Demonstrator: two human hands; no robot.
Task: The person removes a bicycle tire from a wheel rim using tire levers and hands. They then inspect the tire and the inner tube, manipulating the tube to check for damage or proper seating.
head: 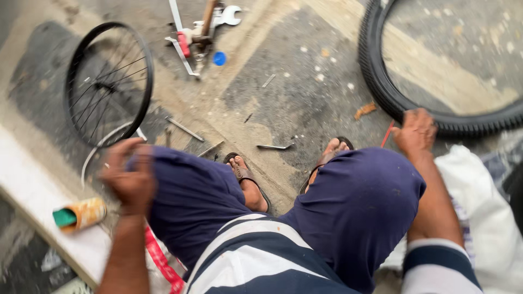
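A knobbly black rubber tyre point(436, 117) lies flat on the concrete floor point(305, 71) at upper right, its arc curving out of frame. The right hand point(415, 130) rests fingers-down at its near edge, beside a thin red rod point(387, 134); whether that grip is clamped cannot be told. The left hand point(129, 173), blurred and loosely curled, hovers near a spoked wheel rim point(109, 81).

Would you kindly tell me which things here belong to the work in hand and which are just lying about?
In hand:
- right hand on the black tyre
- thin red tool at that hand
- left hand, blurred, beside the spoked wheel rim

Lying about:
- spanner
- blue cap
- metal rods
- tipped can on the white board
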